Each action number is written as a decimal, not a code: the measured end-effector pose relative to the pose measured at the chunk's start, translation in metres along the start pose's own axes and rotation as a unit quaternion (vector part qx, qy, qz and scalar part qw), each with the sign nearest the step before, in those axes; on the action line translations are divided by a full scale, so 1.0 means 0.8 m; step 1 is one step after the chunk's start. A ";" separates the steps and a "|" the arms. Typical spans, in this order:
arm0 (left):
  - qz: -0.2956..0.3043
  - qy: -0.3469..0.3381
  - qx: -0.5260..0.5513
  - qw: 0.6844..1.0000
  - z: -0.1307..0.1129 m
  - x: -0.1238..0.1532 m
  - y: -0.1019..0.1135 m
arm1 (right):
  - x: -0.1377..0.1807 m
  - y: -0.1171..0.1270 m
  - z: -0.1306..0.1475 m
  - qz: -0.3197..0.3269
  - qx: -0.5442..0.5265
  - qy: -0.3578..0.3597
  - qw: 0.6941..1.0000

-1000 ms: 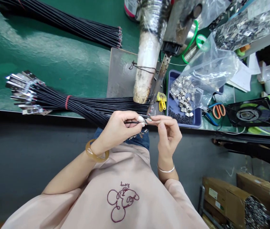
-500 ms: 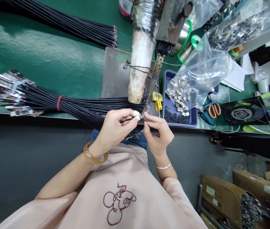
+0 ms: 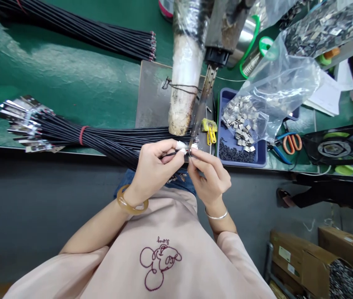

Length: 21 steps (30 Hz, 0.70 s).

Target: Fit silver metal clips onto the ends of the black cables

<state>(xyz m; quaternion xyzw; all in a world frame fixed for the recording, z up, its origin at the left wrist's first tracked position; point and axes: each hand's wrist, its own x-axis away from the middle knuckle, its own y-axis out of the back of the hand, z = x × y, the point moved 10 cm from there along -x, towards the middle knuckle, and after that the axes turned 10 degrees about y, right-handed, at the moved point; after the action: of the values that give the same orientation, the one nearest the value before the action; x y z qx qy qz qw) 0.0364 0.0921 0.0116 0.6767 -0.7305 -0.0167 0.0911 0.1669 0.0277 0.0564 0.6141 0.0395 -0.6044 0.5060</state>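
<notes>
My left hand (image 3: 160,160), white wraps on thumb and forefinger, pinches a black cable (image 3: 169,154) by its end. Close against it, my right hand (image 3: 210,172) is closed with fingertips together on something too small to make out. Between the fingertips comes down the tip of a soldering iron (image 3: 202,101), held from above. A white wrapped tube (image 3: 181,87) stands beside the iron. Behind my left hand, a bundle of black cables (image 3: 108,137), tied with a red band, lies along the table edge with metal connectors (image 3: 28,120) at its left end.
Right of my hands sits a blue tray (image 3: 260,158) with small metal shells (image 3: 241,124) and black bits. A yellow clip-like piece (image 3: 210,131), pliers (image 3: 291,143), solder spools (image 3: 254,60), a plastic bag (image 3: 297,87) and a fan (image 3: 340,145) crowd the right. Another cable bundle (image 3: 101,35) lies behind.
The view has shifted slightly, so most things appear a little farther right. Both hands keep their pinch at the iron's tip, with almost no visible movement.
</notes>
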 end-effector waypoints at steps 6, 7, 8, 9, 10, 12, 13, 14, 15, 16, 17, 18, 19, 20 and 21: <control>0.009 0.012 -0.005 1.000 0.005 0.000 -0.001 | 0.003 -0.004 0.003 0.020 -0.020 0.010 1.000; 0.011 0.015 -0.004 1.000 0.006 0.000 -0.002 | 0.003 -0.004 0.004 0.021 -0.019 0.014 1.000; 0.011 0.016 -0.003 1.000 0.007 0.001 -0.002 | 0.003 -0.004 0.005 0.021 -0.015 0.019 0.999; 0.013 0.016 -0.003 1.000 0.008 0.001 -0.002 | 0.003 -0.003 0.006 0.022 -0.011 0.021 0.999; 0.014 0.016 -0.004 1.000 0.008 0.001 -0.002 | 0.002 -0.002 0.007 0.021 -0.008 0.022 1.000; 0.017 0.013 -0.006 1.000 0.007 0.003 -0.003 | 0.000 0.001 0.005 0.015 -0.007 0.013 1.000; 0.019 0.010 -0.007 1.000 0.006 0.003 -0.003 | -0.001 0.004 0.003 0.011 -0.011 0.000 1.000; 0.022 0.005 -0.010 1.000 0.005 0.004 -0.003 | -0.002 0.005 -0.002 0.008 -0.021 -0.019 1.000; 0.024 -0.003 -0.016 1.000 0.003 0.005 -0.003 | -0.002 0.006 -0.008 0.009 -0.038 -0.045 0.998; 0.023 -0.012 -0.024 0.999 0.001 0.006 -0.003 | -0.001 0.004 -0.016 0.014 -0.059 -0.075 0.995; 0.021 -0.021 -0.034 0.999 -0.001 0.006 -0.003 | 0.000 0.002 -0.023 0.022 -0.083 -0.105 0.991; 0.019 -0.029 -0.042 0.999 -0.002 0.007 -0.003 | 0.001 -0.001 -0.029 0.030 -0.106 -0.131 0.985; 0.015 -0.034 -0.046 0.998 -0.003 0.007 -0.002 | 0.001 -0.003 -0.033 0.037 -0.121 -0.150 0.981; 0.009 -0.035 -0.046 0.998 -0.003 0.008 -0.002 | 0.001 -0.004 -0.035 0.040 -0.128 -0.160 0.978; 0.004 -0.032 -0.042 0.999 -0.003 0.007 -0.001 | 0.000 -0.004 -0.036 0.040 -0.127 -0.162 0.978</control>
<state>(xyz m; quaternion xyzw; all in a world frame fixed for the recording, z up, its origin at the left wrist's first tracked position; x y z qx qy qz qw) 0.0371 0.0865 0.0143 0.6683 -0.7344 -0.0687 0.0964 0.1854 0.0483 0.0475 0.4402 0.0090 -0.6649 0.6034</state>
